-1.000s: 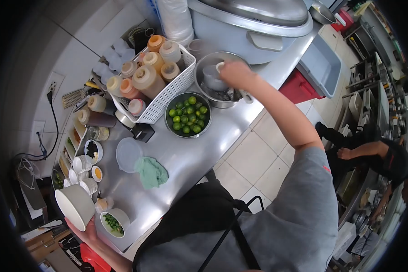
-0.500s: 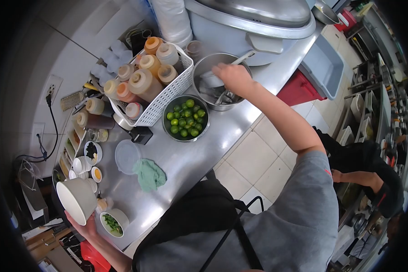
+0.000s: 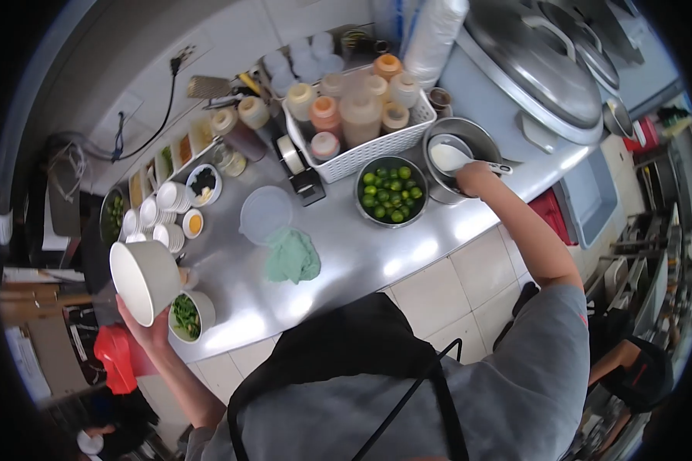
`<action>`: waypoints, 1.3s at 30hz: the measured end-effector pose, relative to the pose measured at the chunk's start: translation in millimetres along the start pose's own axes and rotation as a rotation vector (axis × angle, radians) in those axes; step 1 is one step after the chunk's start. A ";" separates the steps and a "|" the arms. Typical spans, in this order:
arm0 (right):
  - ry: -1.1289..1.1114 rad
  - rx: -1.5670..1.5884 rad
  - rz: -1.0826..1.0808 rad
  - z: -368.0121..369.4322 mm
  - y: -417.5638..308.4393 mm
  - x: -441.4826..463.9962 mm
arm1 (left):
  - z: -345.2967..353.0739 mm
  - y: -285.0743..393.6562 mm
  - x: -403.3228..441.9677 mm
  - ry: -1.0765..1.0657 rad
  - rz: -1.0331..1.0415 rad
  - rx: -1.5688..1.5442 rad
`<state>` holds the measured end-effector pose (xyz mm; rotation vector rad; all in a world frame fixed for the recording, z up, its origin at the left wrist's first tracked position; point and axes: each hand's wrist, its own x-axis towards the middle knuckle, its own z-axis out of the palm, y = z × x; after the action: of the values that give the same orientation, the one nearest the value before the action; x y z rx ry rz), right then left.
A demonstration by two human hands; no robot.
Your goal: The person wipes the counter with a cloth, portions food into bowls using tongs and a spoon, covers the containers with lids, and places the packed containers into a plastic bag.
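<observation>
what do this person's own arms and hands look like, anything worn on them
The left hand and right hand show no gloves, and both forearms are bare. The right arm has a short grey sleeve with a small red mark; a grey sleeve edge shows on the left.

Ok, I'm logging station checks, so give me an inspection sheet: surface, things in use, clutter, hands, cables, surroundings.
Surface: shiny metal counter.
Things in use: white bowl, tilted; white-handled utensil at the metal pot.
Clutter: green cloth by a translucent lid; limes in a metal bowl; bottles in a white basket.
Hands: left hand holds the white bowl; right hand grips the white-handled utensil.
Cables: black cord plugged in at the wall.
Surroundings: tiled floor; gray tub beyond the counter; a person at right.
</observation>
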<state>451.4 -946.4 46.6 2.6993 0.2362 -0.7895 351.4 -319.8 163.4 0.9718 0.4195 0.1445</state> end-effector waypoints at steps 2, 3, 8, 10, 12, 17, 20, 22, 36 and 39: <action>-0.152 -0.002 0.086 -6.1 -3.7 1.6 | -9.6 1.0 -4.9 -0.071 0.004 0.005; -0.202 0.019 0.122 -10.1 -5.3 1.3 | -10.4 -0.3 -8.3 0.018 0.028 -0.013; -0.178 -0.052 0.161 12.5 6.4 4.1 | -34.2 0.2 -19.8 0.014 0.051 -0.083; -0.186 0.068 0.179 17.5 8.9 7.4 | -37.5 3.1 -27.2 0.085 0.088 -0.077; -0.233 0.092 0.190 15.4 10.1 10.4 | -58.0 6.9 -31.2 0.088 0.095 -0.090; -0.259 0.097 0.241 2.8 9.9 3.8 | -85.6 18.2 -46.3 0.098 0.161 -0.099; -0.165 0.094 0.179 4.3 15.9 1.7 | -97.0 26.4 -55.4 0.128 0.174 -0.093; -0.127 0.017 0.114 -1.1 18.6 -2.2 | -103.8 31.3 -58.7 0.163 0.188 -0.105; 0.552 0.895 0.188 -84.5 52.9 -80.8 | -178.9 51.0 -72.3 0.262 0.234 -0.122; 0.764 1.675 0.046 -82.3 15.8 -86.6 | -209.7 54.4 -75.4 0.290 0.216 -0.123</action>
<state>423.9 -938.6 163.6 4.3762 -0.6519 0.4932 200.8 -150.8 126.5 0.8755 0.5634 0.5055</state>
